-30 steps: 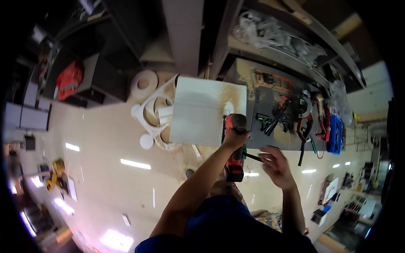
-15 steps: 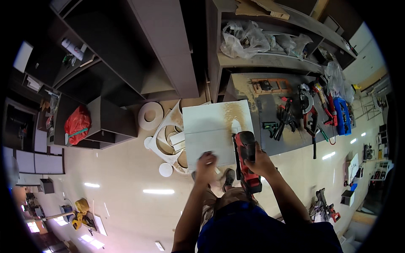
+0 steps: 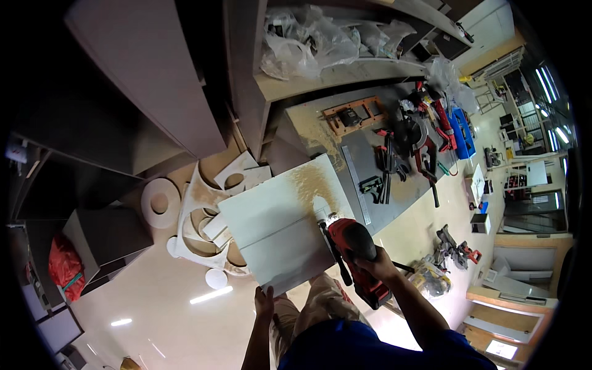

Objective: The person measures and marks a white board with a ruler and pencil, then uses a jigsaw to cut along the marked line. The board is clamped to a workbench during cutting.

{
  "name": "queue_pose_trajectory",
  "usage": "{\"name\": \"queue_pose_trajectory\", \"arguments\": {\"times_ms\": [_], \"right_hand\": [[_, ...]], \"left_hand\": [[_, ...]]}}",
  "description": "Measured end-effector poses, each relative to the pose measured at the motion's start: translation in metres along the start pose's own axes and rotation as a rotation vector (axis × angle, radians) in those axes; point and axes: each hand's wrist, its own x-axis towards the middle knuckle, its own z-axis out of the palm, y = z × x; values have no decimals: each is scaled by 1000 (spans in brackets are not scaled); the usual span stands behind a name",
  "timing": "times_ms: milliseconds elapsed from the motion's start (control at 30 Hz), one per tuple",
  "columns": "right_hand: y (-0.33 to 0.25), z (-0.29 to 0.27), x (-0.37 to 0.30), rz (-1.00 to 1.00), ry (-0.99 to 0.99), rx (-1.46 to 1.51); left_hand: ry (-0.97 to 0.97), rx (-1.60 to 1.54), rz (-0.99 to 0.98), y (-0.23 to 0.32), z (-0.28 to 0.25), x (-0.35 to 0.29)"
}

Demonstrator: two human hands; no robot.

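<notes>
A red and black jigsaw (image 3: 351, 243) is gripped by its handle in my right hand (image 3: 381, 265). Its front rests on a white board (image 3: 265, 222), where a cut runs in from the near edge side and sawdust (image 3: 316, 185) lies spread beyond it. At the board's near left corner, the fingers of my left hand (image 3: 264, 302) close on the edge. The jigsaw's body hides part of the board's right side, and its blade does not show.
Left of the board lie cut white rings and offcuts (image 3: 197, 216) on the floor. A grey worktop (image 3: 394, 213) to the right carries clamps (image 3: 385, 160), an orange jig (image 3: 353, 115) and a blue bin (image 3: 461, 132). Dark cabinets (image 3: 145, 68) stand far left.
My left hand has moved from beside the board's near edge to its near left corner and taken hold. The whole view has turned rightward. The jigsaw stays in my right hand.
</notes>
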Motion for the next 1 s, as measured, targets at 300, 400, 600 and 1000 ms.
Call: {"name": "queue_pose_trajectory", "arguments": {"times_ms": [300, 400, 600, 1000], "right_hand": [[-37, 21, 6, 149, 61, 17], [-30, 19, 11, -36, 92, -138], [-39, 14, 28, -22, 10, -204], [-27, 8, 18, -15, -7, -313]], "left_hand": [[106, 380, 130, 24, -19, 13], [140, 349, 145, 39, -8, 15], [141, 320, 61, 32, -14, 25], [182, 302, -53, 45, -9, 20]]}}
